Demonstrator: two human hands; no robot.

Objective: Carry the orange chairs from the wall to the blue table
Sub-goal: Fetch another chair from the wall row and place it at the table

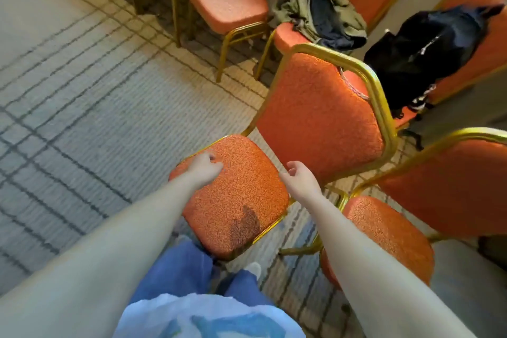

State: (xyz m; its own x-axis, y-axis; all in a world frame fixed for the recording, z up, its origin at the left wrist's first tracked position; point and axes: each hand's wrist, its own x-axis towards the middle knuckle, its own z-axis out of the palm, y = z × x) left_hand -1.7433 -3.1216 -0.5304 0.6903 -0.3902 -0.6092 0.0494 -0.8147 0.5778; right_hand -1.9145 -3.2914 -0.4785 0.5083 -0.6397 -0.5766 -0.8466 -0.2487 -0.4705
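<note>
An orange chair [247,189] with a gold metal frame stands right in front of me, its seat toward me and its backrest tilted to the right. My left hand [205,168] hovers over the left rear part of the seat with its fingers loosely curled and nothing in them. My right hand [299,177] hangs beside the seat's right edge, in front of the backrest, fingers relaxed and empty. Neither hand grips the chair. The blue table is out of view.
More orange chairs stand along the wall: one at lower right [389,236], two at the top [227,3]. One chair holds a pile of clothes [321,12], another a black backpack [428,49]. Striped carpet [82,118] spreads to the left.
</note>
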